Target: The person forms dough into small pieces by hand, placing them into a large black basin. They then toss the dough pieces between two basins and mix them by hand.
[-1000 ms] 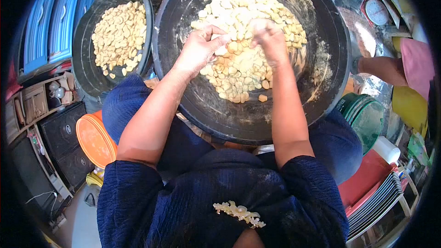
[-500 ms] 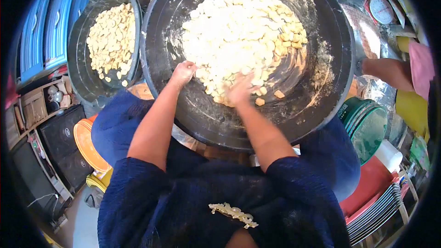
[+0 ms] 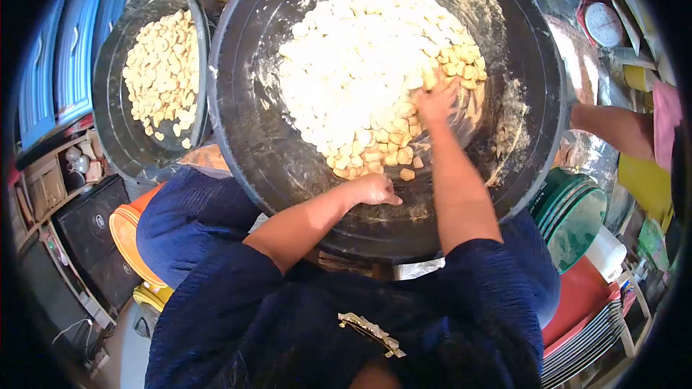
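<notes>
Pale dough pieces [image 3: 393, 136] lie heaped in a large black basin [image 3: 241, 122], seen from the head view, with flour streaked over its floor. The right hand [image 3: 436, 103] is at the heap's right edge, fingers spread apart. The left hand [image 3: 375, 190] is near the heap's lower edge, fingers curled together; whether they hold anything cannot be told. Left of the basin, a smaller dark tub [image 3: 108, 104] holds more pieces [image 3: 164, 64]. Green lids [image 3: 577, 230] sit to the lower right; another person's arm [image 3: 613, 128] reaches towards the basin's right side.
</notes>
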The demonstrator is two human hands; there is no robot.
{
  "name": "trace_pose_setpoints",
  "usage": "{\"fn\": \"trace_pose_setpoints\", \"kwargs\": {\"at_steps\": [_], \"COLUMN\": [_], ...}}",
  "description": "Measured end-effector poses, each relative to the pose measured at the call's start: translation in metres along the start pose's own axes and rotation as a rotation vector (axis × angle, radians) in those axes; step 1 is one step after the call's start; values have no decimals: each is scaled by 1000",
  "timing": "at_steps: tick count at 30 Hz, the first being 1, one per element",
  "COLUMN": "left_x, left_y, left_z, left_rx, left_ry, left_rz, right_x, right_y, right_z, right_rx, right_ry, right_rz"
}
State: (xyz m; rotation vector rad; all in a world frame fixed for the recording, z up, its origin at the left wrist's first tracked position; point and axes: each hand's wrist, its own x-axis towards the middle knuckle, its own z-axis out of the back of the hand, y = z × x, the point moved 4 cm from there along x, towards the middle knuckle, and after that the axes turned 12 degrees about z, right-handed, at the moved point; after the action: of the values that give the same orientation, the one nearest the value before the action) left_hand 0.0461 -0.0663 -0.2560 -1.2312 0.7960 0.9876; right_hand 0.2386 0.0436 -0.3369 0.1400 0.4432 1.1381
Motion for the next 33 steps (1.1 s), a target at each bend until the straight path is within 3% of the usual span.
{"fn": "trace_pose_setpoints", "kwargs": {"at_steps": [1,3,4,5,7,8,10,11,12,13,15,17,18,20,21,22,23,25,26,27,28,29,30,31,33], "left_x": [6,8,5,9,11,20,32,29,23,19,30,38,41,51,52,28,28,31,27,16,7,2,1,-6,3], "left_y": [-3,20,36,58,82,87,99,99,94,91,103,111,115,126,127,102,98,86,83,80,78,78,94,106,150], "left_z": [0,41,71,89,116,110,97,91,82,76,70,68,66,61,59,64,52,39,39,49,57,58,60,69,82], "left_rx": [-82,-281,-326,-437,-658,-657,-663,-658,-657,-658,-700,-1306,-1313,-1299,-1287,-965,-962,-61,-259,-263,-277,-289,-260,-405,-551], "left_ry": [279,-250,-351,-616,-845,-837,-1046,-1042,-1042,-1044,-970,-749,-748,-722,-706,-730,-725,-837,-680,-682,-514,-346,-686,-758,-973], "left_rz": [-38,-173,18,106,168,169,-6,1,-49,-100,-30,-25,-27,-156,-218,37,39,118,91,98,123,142,156,244,349], "right_x": [-25,-94,-122,-128,-147,-129,-62,-43,-19,-7,2,-45,-82,-147,-171,-189,-185,-160,-125,-96,-70,-58,-41,-50,-80], "right_y": [19,57,69,62,57,47,33,18,-10,-9,-4,45,73,110,114,114,99,66,68,48,23,-9,-37,-27,9], "right_z": [-21,-31,-25,-19,-17,-13,13,20,16,38,13,-23,-34,-35,-33,-34,-34,-33,14,37,54,52,40,35,-4], "right_rx": [-110,-224,-225,-229,-204,-212,-105,-158,-85,154,174,-11,-148,-211,-189,-161,-158,-83,-253,-258,-342,-259,-7,-8,-315], "right_ry": [4,98,192,194,397,247,459,18,-167,-41,18,70,130,502,583,658,660,763,691,624,483,-14,76,73,352], "right_rz": [96,298,403,397,1099,1073,492,377,120,-8,-92,88,189,397,695,994,989,1160,870,658,420,360,100,100,-29]}}
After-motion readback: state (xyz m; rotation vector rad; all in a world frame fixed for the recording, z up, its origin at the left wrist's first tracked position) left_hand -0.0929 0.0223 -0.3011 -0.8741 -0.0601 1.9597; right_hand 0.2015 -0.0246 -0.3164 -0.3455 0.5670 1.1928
